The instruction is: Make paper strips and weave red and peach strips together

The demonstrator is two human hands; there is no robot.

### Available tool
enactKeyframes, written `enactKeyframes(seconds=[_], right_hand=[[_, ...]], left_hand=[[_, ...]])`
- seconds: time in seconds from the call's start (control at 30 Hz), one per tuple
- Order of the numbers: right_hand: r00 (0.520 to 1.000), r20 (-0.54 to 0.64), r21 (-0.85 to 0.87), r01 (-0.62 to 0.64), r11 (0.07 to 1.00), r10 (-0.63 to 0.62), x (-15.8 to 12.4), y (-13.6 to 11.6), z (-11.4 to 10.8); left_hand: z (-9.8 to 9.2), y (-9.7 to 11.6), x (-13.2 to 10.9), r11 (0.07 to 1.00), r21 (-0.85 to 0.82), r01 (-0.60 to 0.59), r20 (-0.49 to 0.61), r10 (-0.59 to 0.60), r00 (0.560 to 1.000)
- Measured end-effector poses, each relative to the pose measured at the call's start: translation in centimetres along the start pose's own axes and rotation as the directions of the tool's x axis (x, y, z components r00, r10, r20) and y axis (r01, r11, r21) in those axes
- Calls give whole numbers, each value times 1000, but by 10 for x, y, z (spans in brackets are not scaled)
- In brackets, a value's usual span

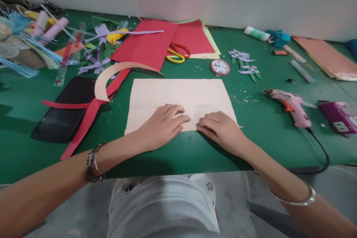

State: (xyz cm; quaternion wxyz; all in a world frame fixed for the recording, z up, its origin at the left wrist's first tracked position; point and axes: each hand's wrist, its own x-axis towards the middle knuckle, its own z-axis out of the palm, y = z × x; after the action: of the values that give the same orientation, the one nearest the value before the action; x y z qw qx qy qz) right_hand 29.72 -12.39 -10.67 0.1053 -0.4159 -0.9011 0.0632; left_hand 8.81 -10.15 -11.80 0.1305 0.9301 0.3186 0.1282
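Observation:
A cream paper sheet [181,96] lies flat on the green table [264,141] in front of me. My left hand [161,124] rests on its near edge, palm down with fingers stretched flat on the paper. My right hand [220,128] sits beside it on the same edge, fingers curled and pressed down onto the paper. The fingertips of both hands nearly meet at the middle of the near edge. Neither hand lifts anything.
Red paper sheets [156,44] and scissors [177,54] lie behind the cream sheet. A black phone [65,109] and red strips [86,119] are at left, with paper scraps beyond. A pink glue gun [291,106], its cord, and a purple box [338,117] sit at right.

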Motion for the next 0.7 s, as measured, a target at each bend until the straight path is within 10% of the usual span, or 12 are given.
enactKeyframes(seconds=[0.7], right_hand=[[977, -125, 112, -162, 980, 175, -23, 4, 2]], left_hand=[[2, 5, -4, 987, 159, 26, -9, -25, 1000]])
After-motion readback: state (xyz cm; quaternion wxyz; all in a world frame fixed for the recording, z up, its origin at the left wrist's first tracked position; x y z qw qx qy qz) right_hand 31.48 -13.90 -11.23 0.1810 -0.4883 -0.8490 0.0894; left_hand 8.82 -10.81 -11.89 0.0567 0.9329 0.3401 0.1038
